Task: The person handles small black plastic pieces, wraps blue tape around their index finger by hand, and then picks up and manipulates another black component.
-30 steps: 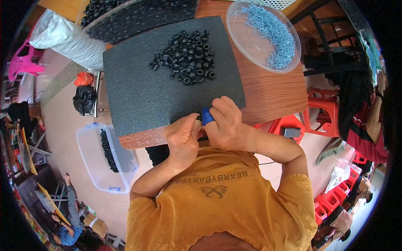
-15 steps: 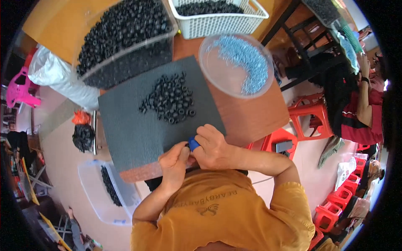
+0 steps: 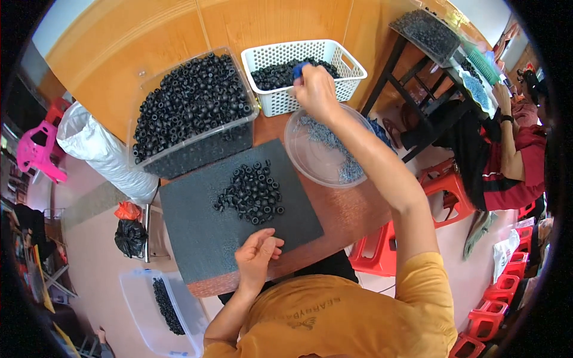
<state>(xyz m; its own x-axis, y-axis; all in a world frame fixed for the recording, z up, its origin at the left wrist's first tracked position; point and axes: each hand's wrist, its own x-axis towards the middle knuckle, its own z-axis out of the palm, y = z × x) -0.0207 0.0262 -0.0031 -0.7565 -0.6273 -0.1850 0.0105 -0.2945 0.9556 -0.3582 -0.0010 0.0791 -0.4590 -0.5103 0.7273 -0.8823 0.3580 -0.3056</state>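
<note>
My right hand (image 3: 316, 91) is over the white plastic basket (image 3: 280, 103), its fingers drawn together. At its thumb and fingertips shows a small blue thing (image 3: 300, 70); whether it is gripped or worn I cannot tell. Black ring-like parts (image 3: 271, 77) fill the bottom of that basket. Close to the table's front edge, my left hand (image 3: 258, 255) hovers at the dark grey mat (image 3: 197, 238) with loosely bent fingers and nothing visible in them. A pile of small black ring-shaped parts (image 3: 253, 194) lies on the mat, just beyond this hand.
A clear bin (image 3: 197, 149) heaped with black parts stands back left. Under my right forearm is a round clear tub (image 3: 304, 164) of small silvery-blue pieces (image 3: 352, 170). A white sack (image 3: 107, 155) leans left of the table; red stools (image 3: 376, 250) and a seated person (image 3: 513, 161) are at right.
My right hand has left my left hand and reached forward to the white basket, taking the blue thing along. The left hand stays near the mat's front edge. The view has tilted up.
</note>
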